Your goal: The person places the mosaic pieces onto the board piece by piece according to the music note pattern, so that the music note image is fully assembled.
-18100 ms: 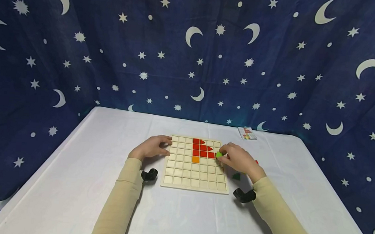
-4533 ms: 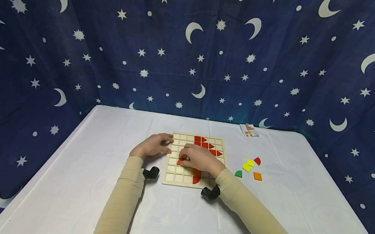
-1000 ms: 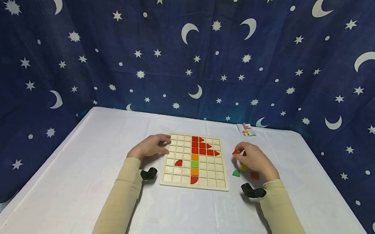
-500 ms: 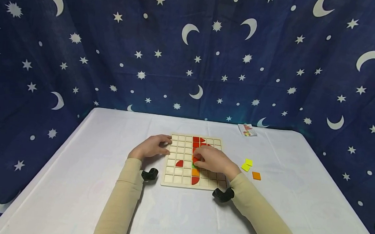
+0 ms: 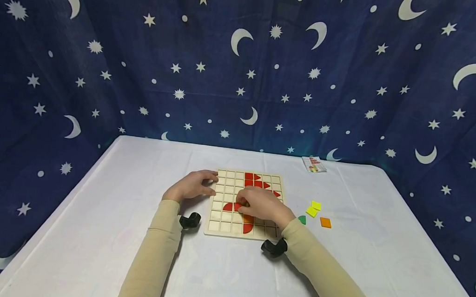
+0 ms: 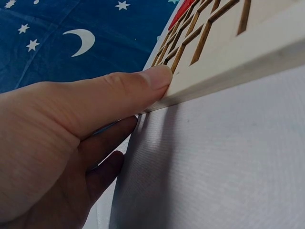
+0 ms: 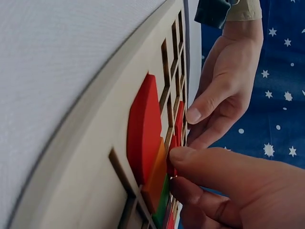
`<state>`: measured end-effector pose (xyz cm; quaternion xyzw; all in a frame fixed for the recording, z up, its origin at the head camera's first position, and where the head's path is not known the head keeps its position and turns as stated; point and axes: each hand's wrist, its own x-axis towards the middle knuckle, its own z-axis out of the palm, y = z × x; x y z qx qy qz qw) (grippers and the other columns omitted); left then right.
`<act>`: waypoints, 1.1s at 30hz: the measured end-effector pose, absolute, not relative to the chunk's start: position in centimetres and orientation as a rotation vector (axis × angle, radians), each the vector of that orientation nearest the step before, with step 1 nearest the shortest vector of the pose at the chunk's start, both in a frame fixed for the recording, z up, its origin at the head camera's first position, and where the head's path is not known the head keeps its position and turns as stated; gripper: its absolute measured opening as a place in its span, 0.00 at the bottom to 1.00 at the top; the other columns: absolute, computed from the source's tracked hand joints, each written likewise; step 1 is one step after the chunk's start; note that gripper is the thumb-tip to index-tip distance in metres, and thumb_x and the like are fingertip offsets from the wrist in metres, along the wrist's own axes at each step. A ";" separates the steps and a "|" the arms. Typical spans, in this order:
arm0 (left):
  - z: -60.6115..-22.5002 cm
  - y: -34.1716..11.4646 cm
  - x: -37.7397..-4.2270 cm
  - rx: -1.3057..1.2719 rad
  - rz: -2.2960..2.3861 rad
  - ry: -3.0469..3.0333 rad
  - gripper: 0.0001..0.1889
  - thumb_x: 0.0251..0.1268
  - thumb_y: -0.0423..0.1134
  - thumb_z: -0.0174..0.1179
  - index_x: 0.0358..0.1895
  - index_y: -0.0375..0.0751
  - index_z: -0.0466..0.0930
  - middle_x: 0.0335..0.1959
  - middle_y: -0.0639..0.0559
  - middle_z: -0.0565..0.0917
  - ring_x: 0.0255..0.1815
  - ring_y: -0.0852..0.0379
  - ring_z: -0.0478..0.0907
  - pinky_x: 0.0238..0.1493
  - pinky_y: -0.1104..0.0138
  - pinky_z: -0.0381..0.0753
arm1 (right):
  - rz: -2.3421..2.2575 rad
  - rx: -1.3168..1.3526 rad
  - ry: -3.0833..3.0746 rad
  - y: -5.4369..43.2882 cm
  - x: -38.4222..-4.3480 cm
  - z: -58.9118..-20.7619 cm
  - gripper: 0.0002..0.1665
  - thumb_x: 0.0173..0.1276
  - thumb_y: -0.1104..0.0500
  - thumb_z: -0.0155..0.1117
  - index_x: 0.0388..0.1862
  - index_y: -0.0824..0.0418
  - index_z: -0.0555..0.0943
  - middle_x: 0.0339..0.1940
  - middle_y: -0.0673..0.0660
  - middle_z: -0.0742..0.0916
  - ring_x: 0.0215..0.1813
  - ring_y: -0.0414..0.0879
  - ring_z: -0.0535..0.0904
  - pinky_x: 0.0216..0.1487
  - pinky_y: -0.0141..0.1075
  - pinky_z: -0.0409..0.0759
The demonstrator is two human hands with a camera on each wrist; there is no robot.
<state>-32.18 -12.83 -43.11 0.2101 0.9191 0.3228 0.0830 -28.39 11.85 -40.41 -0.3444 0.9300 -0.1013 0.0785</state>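
Note:
A wooden grid board lies on the white table. My left hand is at its left edge; the left wrist view shows the thumb on the board's rim, the other fingers loose below. My right hand is over the middle of the grid, pinching a red tile between thumb and fingertips. That tile is in the cell just right of a red quarter-circle tile. A column with an orange tile and a red rounded tile runs below the hand. Red square and triangle tiles fill cells near the top.
Right of the board lie two yellow tiles, an orange square tile and a green tile, partly behind the right sleeve. A small printed card sits near the far table edge. A dark blue curtain with moons and stars hangs behind.
My right hand has carried the red tile from right of the board onto the grid, then a little further left beside the red quarter-circle. My left hand has stayed at the board's edge.

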 end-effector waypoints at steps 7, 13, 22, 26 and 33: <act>-43.0 -12.9 -32.2 0.638 0.958 2.747 0.24 0.60 0.38 0.69 0.60 0.36 0.78 0.70 0.43 0.70 0.74 0.44 0.60 0.74 0.54 0.58 | -0.326 -1.059 2.790 11.5 -28.2 -40.4 0.09 0.65 0.54 0.69 0.42 0.55 0.84 0.36 0.46 0.83 0.40 0.40 0.78 0.43 0.35 0.80; -42.9 -12.9 -32.2 0.644 0.964 2.739 0.24 0.59 0.38 0.69 0.59 0.35 0.78 0.70 0.43 0.69 0.74 0.44 0.60 0.75 0.54 0.58 | -0.314 -1.026 2.807 11.3 -28.1 -40.4 0.09 0.64 0.54 0.70 0.40 0.55 0.84 0.35 0.47 0.84 0.38 0.40 0.78 0.42 0.33 0.80; -43.1 -13.0 -32.2 0.647 0.952 2.745 0.24 0.59 0.37 0.69 0.59 0.35 0.78 0.70 0.42 0.70 0.74 0.43 0.60 0.74 0.53 0.59 | -0.389 -1.057 2.807 11.4 -28.1 -40.9 0.08 0.64 0.55 0.71 0.39 0.56 0.84 0.33 0.46 0.85 0.37 0.39 0.78 0.41 0.33 0.80; -43.2 -12.9 -32.2 0.639 0.959 2.743 0.24 0.59 0.38 0.69 0.59 0.35 0.78 0.70 0.42 0.70 0.74 0.43 0.60 0.74 0.53 0.58 | -0.392 -1.066 2.811 11.4 -28.1 -40.9 0.08 0.64 0.54 0.71 0.39 0.56 0.84 0.33 0.46 0.84 0.36 0.39 0.78 0.40 0.33 0.80; -43.2 -12.8 -32.2 0.642 0.960 2.747 0.24 0.59 0.37 0.69 0.59 0.35 0.78 0.70 0.43 0.70 0.74 0.44 0.60 0.74 0.54 0.58 | -0.413 -1.064 2.806 11.6 -28.0 -40.8 0.09 0.64 0.54 0.71 0.39 0.56 0.84 0.33 0.45 0.84 0.36 0.38 0.77 0.40 0.32 0.80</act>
